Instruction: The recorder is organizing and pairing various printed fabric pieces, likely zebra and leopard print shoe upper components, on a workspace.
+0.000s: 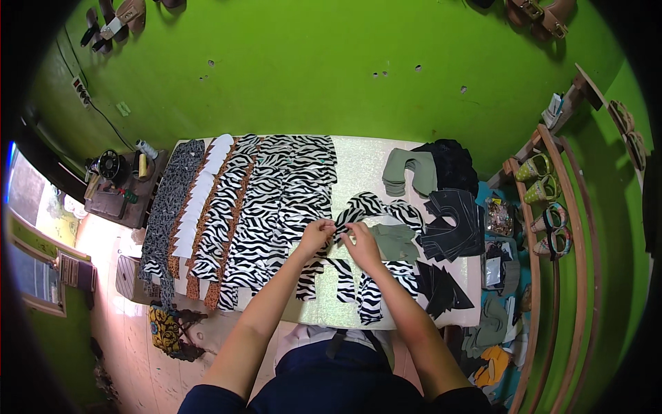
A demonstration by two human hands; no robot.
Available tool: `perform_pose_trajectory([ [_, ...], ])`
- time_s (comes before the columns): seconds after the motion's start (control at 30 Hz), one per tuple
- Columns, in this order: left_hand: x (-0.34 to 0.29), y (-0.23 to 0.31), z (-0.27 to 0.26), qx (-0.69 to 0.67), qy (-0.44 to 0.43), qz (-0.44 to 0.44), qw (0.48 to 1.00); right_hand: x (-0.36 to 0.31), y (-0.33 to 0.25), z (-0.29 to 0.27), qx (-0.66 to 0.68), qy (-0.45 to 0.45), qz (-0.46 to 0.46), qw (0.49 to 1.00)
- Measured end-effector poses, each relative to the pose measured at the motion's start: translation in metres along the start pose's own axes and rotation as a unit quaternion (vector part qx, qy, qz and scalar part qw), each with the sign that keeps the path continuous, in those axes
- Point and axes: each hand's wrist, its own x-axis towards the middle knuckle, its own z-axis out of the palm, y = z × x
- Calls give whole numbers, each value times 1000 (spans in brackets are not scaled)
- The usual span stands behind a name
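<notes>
Over the middle of the table, my left hand (318,235) and my right hand (360,244) are close together, fingers pinched on the edge of a zebra-print fabric piece (350,217). Its curved part seems to stretch to the right, where it blends with another zebra piece (407,211). Beneath and right of my right hand lie grey-green cut pieces (395,243). A narrow zebra strip (343,279) and more zebra pieces (372,300) rest near the front edge. Left of my hands, overlapping rows of zebra-print pieces (303,190) cover the table.
Leopard, grey-patterned and white (200,193) pieces line the table's left side. Black cut pieces (452,228) and a grey-green U-shaped stack (408,172) lie right. A wooden rack (569,276) holds shoes (548,219) beyond. At left stands a small table with thread spools (143,165).
</notes>
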Motion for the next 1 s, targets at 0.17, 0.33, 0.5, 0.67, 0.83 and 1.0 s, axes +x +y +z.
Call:
perform_pose_trajectory([
  [0.17, -11, -8, -8, -91, -32, -33, 995, -10, -8, 16, 85, 12, 60, 995],
  [0.33, -22, 0, -2, -139, -59, -47, 987, -14, -8, 15, 137, 28, 78, 987],
  [0.5, -17, -7, 0, -31, -26, -8, 999, -15, 7, 1, 70, 70, 124, 987],
  [0.67, -1, -29, -4, 84, 46, 25, 995, -13, 2, -20, -6, 186, 125, 975],
  [0.83, -6, -5, 25, 119, 87, 92, 985, -20, -8, -29, -27, 237, 123, 963],
  [1.0, -23, 13, 41, 113, 3, 92, 989, -31, -28, -18, -138, 249, 1, 959],
])
